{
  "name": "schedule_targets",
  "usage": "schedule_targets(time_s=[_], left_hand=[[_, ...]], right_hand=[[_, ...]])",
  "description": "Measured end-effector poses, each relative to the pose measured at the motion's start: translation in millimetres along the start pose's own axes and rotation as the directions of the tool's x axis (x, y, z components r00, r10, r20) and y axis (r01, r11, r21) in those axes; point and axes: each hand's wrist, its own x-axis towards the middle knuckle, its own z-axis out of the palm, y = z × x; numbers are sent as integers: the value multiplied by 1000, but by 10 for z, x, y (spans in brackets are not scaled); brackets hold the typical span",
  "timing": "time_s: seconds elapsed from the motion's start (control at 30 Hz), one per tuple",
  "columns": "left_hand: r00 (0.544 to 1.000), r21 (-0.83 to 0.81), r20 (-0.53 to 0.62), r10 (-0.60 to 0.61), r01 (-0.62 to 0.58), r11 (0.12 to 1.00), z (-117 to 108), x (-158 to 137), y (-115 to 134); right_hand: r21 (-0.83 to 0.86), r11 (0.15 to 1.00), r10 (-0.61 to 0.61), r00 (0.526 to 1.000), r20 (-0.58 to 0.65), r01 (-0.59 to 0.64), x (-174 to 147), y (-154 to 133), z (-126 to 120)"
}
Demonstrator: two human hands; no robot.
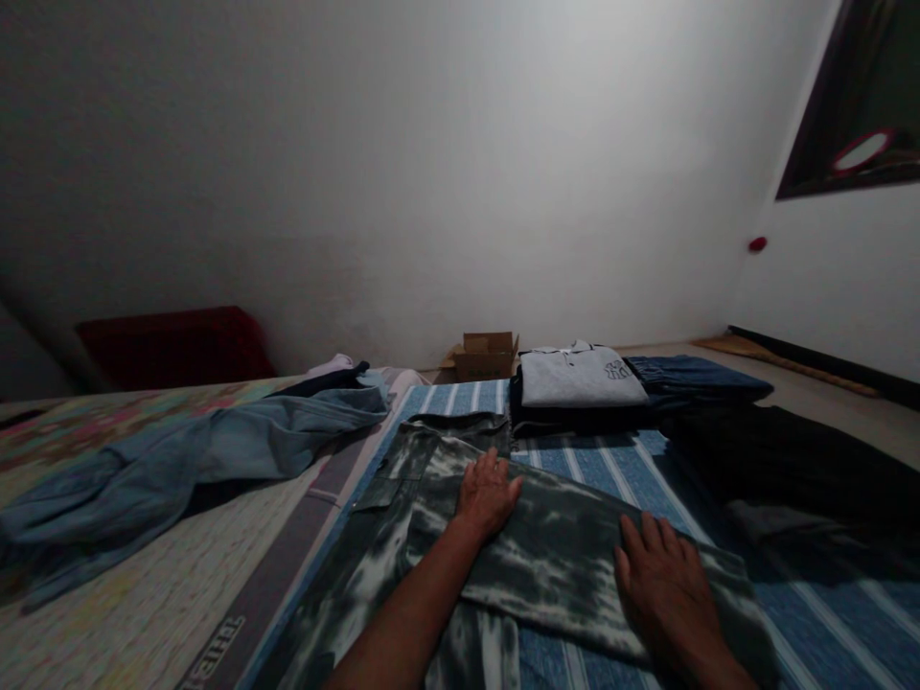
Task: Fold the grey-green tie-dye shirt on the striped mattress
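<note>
I have the left hand (pixel 490 494) at the centre of my view and the right hand (pixel 665 575) at the lower right, both palm down with fingers extended and gripping nothing, pressed on one leg of the dark green-and-white tie-dyed fabric trousers (pixel 567 551). I see these trousers in the lower centre, lying on a blue cloth with white stripes (pixel 622 465), that leg angled toward the lower right. Right of centre I make out a folded light-grey hooded sweatshirt (pixel 575 380), with crumpled pale-blue denim clothing (pixel 251 441) at the left.
</note>
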Motion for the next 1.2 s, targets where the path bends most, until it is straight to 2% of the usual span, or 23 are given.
schedule_targets(time_s=[0.17,0.4,0.63,0.93,1.2], left_hand=[[999,11,-4,45,-45,999,-5,10,-6],[998,-42,31,48,-47,998,1,46,-49],[990,-75,143,-5,16,997,-11,88,-103],[984,-31,179,-17,23,999,-28,92,-100],[960,-34,259,-102,115,993,-80,131,-100]], right_hand=[[-3,1000,9,1000,11,-9,-5,-23,-53],[16,1000,-2,1000,24,1,0,-10,-74],[17,1000,13,999,35,-13,0,-15,-98],[43,999,25,999,44,-27,17,-9,-100],[40,999,24,1000,20,-24,18,-10,-59]])
